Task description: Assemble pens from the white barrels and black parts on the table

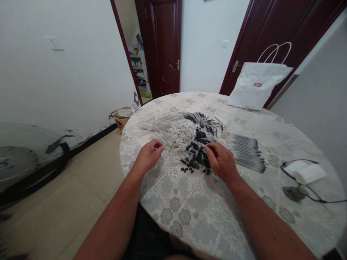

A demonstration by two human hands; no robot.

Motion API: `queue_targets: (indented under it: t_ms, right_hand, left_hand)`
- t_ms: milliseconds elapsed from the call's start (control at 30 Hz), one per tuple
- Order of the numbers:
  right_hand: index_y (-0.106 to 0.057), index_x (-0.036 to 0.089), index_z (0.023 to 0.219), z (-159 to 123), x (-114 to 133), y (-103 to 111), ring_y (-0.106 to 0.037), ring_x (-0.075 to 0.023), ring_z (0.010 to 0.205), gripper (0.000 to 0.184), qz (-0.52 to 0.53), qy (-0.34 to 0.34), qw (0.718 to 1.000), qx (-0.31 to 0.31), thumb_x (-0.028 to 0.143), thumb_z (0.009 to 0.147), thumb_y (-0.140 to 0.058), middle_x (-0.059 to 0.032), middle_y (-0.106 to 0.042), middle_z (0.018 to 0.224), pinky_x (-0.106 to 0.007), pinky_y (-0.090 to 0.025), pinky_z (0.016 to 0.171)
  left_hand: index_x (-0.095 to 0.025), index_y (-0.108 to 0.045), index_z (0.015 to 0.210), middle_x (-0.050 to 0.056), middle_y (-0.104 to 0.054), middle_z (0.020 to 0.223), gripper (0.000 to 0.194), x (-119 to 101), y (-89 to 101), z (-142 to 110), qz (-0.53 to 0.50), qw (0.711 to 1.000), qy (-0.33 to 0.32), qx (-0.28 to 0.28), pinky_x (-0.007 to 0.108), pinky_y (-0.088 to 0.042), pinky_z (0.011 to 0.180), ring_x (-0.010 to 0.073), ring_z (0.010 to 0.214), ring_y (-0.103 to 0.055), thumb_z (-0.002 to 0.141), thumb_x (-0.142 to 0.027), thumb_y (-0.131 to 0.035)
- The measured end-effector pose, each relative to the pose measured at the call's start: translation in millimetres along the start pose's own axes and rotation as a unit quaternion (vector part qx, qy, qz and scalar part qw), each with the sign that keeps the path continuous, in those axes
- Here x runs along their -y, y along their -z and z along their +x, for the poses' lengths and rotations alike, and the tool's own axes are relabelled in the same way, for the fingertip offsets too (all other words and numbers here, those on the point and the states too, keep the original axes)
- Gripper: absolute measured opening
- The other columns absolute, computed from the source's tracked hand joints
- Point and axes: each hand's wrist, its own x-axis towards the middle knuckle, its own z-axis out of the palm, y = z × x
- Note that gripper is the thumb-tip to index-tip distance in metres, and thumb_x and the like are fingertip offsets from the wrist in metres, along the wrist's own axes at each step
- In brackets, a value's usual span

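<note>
My right hand pinches one end of a thin, pale pen tube, which points left over the pile. My left hand is closed at the pile's left edge, thumb against fingers. A small pale bit shows at its fingertips, too little to name. Between and beyond the hands lie many translucent pen barrels and short white pieces. Small black caps are heaped beside my right hand. Dark thin refills lie behind them. Right of my right hand, black-tipped pens lie side by side in a row.
A patterned cloth covers the round table. Eyeglasses, a white roll and a dark round object lie at the right. A white paper bag stands at the back right. A glass-topped piece is on the left.
</note>
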Motion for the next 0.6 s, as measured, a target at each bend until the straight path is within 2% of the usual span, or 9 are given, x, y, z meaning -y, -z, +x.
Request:
queue_targets:
  t_ms: [67,133,400,600]
  right_hand:
    - [-0.066,0.022,0.104,-0.3,-3.0,-1.0,-0.068,-0.0201,0.081,0.014,-0.007,0.018,1.000,-0.007,0.031,0.100,-0.056,-0.0055,-0.071,0.092,-0.030,-0.052,0.077]
    - [-0.065,0.022,0.106,-0.9,-4.6,-1.9,-0.069,-0.0207,0.084,0.014,-0.011,0.034,0.999,-0.008,0.030,0.100,-0.056,-0.0061,-0.072,0.095,-0.031,-0.053,0.079]
    - [-0.064,0.022,0.109,-1.8,-5.3,-1.1,-0.069,-0.0206,0.087,0.014,-0.011,0.045,0.999,-0.017,0.027,0.100,-0.055,-0.0069,-0.071,0.097,-0.031,-0.054,0.080]
    - [-0.065,0.022,0.109,-0.5,-5.5,-0.2,-0.068,-0.0218,0.088,0.016,0.000,0.042,0.999,-0.007,0.028,0.100,-0.053,-0.0082,-0.071,0.098,-0.033,-0.054,0.081]
  left_hand:
    - [-0.020,-0.066,0.089,0.005,-0.072,0.086,0.019,10.3,5.1,-2.8,0.078,0.997,0.009,0.003,0.029,-0.047,0.068,0.0197,0.077,-0.066,0.087,-0.038,-0.062]
    - [-0.021,-0.067,0.089,0.006,-0.073,0.091,0.018,11.6,2.6,-7.1,0.126,0.992,0.000,0.005,0.030,-0.047,0.072,0.0208,0.082,-0.066,0.088,-0.038,-0.061]
    - [-0.024,-0.068,0.112,0.006,-0.073,0.097,0.026,-1.9,-27.4,-25.0,0.164,0.979,-0.063,0.107,0.032,-0.045,0.079,0.0227,0.088,-0.067,0.090,-0.036,-0.061]
    - [-0.024,-0.070,0.104,0.010,-0.072,0.098,0.021,-2.1,-35.5,-27.8,0.210,0.972,-0.059,0.092,0.034,-0.042,0.080,0.0261,0.091,-0.065,0.094,-0.037,-0.057]
